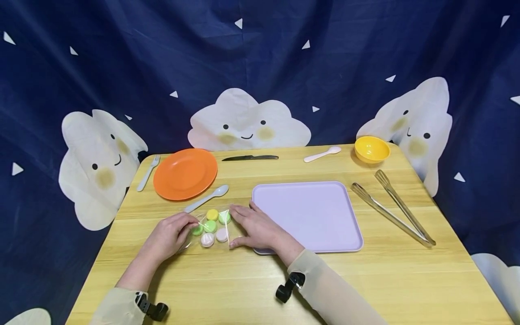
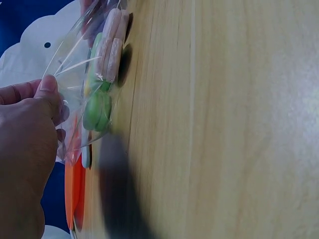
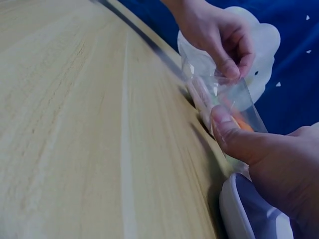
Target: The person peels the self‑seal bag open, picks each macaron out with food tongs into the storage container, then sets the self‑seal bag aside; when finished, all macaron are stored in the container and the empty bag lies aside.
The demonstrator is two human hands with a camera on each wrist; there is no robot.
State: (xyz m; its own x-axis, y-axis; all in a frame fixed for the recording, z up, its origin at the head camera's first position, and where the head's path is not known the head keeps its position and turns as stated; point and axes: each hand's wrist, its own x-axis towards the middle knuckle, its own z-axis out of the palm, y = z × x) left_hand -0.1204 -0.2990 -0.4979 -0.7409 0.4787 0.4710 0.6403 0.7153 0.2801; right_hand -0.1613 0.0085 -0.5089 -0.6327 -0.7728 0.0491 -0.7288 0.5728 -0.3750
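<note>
A clear plastic bag (image 1: 217, 229) of toy macarons lies on the table, between my two hands. Yellow, green and pale pink macarons show through the film; the green one (image 2: 97, 110) is nearest the left hand in the left wrist view. My left hand (image 1: 171, 234) pinches the film at the bag's left end between thumb and fingers. At the other end, my right hand (image 1: 260, 228) holds the bag across its width, the thumb on the near side and the fingers on the far side. The right fingertips are hidden in the right wrist view.
Close beside my right hand is a lilac tray (image 1: 308, 216). Behind are an orange plate (image 1: 185, 174), blue spoon (image 1: 206, 198), fork (image 1: 148, 173), black knife (image 1: 250, 158), pink spoon (image 1: 322, 154) and yellow bowl (image 1: 372, 150). Metal tongs (image 1: 394, 207) lie right of the tray.
</note>
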